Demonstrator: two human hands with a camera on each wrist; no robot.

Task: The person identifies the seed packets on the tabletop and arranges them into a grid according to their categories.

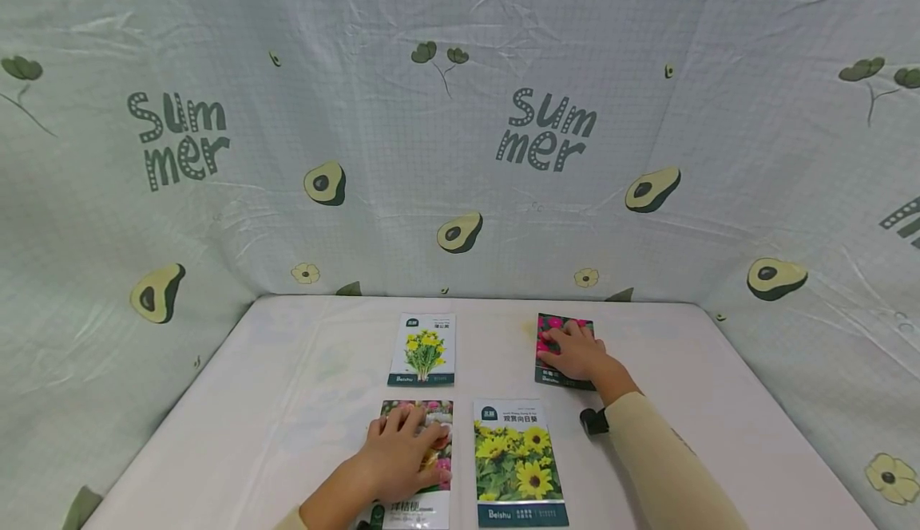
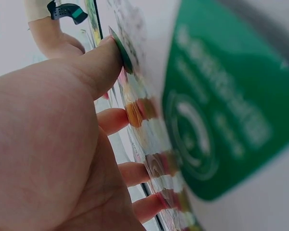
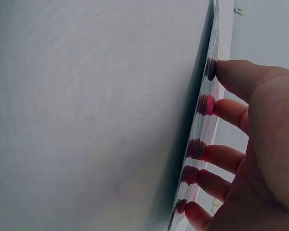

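My left hand (image 1: 398,458) rests with spread fingers on a flower seed packet (image 1: 430,517) at the front left, covering much of its pink and orange blooms. In the left wrist view, the thumb and fingertips press on its glossy face, beside a green label (image 2: 221,120). Farther back on the right, my right hand (image 1: 575,353) lies over a dark seed packet (image 1: 557,378) with magenta flowers. Its fingertips touch the packet's face along a line in the right wrist view, with the packet (image 3: 195,139) seen nearly edge-on against the table.
Between the arms lies a sunflower seed packet (image 1: 519,462). A white packet with a bunch of yellow flowers (image 1: 424,350) sits behind the left hand. All lie on a white table (image 1: 287,402), with a patterned cloth (image 1: 388,155) hanging around its back and sides.
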